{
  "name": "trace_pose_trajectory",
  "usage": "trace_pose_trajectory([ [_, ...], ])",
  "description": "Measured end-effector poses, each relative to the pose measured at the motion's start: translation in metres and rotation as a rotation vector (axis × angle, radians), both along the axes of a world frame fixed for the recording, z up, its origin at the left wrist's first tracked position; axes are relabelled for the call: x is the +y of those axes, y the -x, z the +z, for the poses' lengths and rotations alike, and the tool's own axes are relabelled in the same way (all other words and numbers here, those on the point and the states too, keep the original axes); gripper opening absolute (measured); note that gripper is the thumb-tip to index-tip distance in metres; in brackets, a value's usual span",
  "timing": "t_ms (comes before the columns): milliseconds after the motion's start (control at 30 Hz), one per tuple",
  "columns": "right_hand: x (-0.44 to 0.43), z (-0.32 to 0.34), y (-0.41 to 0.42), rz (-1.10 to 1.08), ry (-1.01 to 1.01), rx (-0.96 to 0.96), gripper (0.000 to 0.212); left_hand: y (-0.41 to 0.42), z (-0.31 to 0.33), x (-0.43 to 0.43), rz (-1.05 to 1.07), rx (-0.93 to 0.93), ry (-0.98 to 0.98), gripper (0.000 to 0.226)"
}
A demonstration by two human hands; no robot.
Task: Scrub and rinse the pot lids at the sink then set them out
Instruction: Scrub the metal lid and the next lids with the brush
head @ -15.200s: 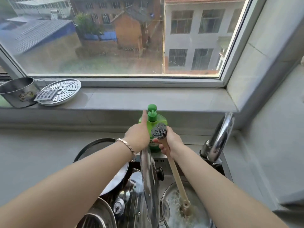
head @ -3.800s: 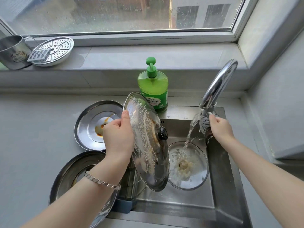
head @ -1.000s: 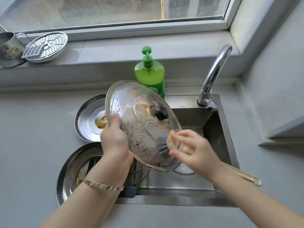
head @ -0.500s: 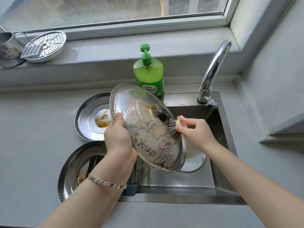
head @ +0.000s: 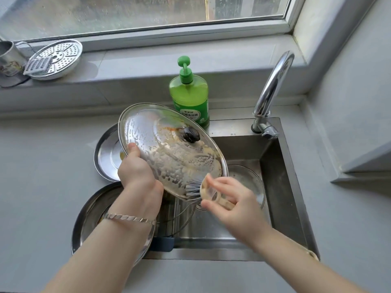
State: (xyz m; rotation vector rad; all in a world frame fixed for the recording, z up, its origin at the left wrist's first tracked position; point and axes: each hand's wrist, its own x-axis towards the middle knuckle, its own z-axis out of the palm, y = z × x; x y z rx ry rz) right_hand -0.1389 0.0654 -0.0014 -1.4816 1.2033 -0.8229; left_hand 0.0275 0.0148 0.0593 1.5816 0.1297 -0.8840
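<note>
The left hand (head: 137, 172) gripped the glass lid (head: 169, 149) at its left rim, thumb laid on the upper face and fingers curled behind; the lid was held tilted above the left part of the sink (head: 283, 178), its black knob (head: 191, 134) facing up toward the camera; suds and brown streaks covered much of the glass. The right hand (head: 232, 206), blurred, had its fingers curled round the wooden handle of the brush (head: 193, 189) close to the head; the dark bristles pressed against the lid's lower edge, and the handle's far end showed past the right forearm. A silver bracelet (head: 129, 217) circled the left wrist.

A second lid (head: 251, 182) lay in the basin, partly hidden beneath the held one; the chrome faucet (head: 273, 87) rose at the sink's back right corner. A green soap bottle (head: 190, 96) with a pump top stood upright behind the sink, just beyond the lid's upper rim. On the grey table (head: 42, 166) to the left sat a steel plate (head: 105, 153) with an orange stain, and nearer the camera a larger steel pan (head: 88, 216) at the sink's left edge, partly under the left forearm. On the windowsill (head: 137, 64) rested a perforated steamer plate (head: 61, 53) with a small grater (head: 39, 65) lying on it, beside a steel mug (head: 8, 58).
</note>
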Motion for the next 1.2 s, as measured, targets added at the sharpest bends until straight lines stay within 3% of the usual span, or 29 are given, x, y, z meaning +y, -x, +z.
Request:
trace_pose_trajectory([
  [167, -0.034, -0.013, 0.028, -0.262, -0.127, 0.123, 0.036, -0.001, 0.001, 0.0, -0.012, 0.05, 0.015, 0.023],
  [300, -0.001, -0.001, 0.001, -0.04, 0.058, -0.061, 0.045, -0.002, 0.001, 0.0, -0.015, 0.066, 0.017, 0.03],
  [367, 0.004, -0.007, 0.004, -0.029, 0.078, -0.078, 0.049, -0.003, -0.001, 0.004, -0.053, 0.077, 0.023, 0.023],
  [500, -0.019, -0.03, 0.041, -0.106, -0.168, 0.189, 0.045, -0.006, -0.005, 0.011, -0.13, -0.006, 0.029, 0.029],
  [567, -0.03, -0.026, 0.049, -0.195, -0.179, 0.207, 0.047, -0.007, -0.007, 0.014, -0.192, -0.042, 0.025, 0.027],
  [633, -0.039, -0.01, 0.044, -0.266, -0.064, 0.069, 0.046, -0.004, -0.01, 0.017, -0.268, -0.071, 0.015, 0.025],
  [700, -0.044, 0.005, 0.031, -0.211, 0.077, 0.046, 0.047, 0.005, -0.012, 0.022, -0.358, -0.145, 0.009, 0.028],
  [800, -0.051, 0.011, 0.009, -0.12, 0.231, 0.295, 0.048, 0.022, -0.012, 0.029, -0.469, -0.258, 0.048, 0.033],
  [933, -0.069, 0.008, 0.002, -0.17, 0.032, 0.29, 0.047, 0.03, -0.013, 0.035, -0.484, -0.392, 0.055, 0.041],
  [1067, -0.07, -0.007, 0.012, -0.221, -0.215, 0.153, 0.047, 0.027, -0.017, 0.042, -0.468, -0.364, 0.025, 0.035],
  [1200, -0.049, -0.018, 0.02, -0.295, -0.182, 0.285, 0.045, 0.029, -0.017, 0.046, -0.449, -0.321, 0.0, 0.036],
])
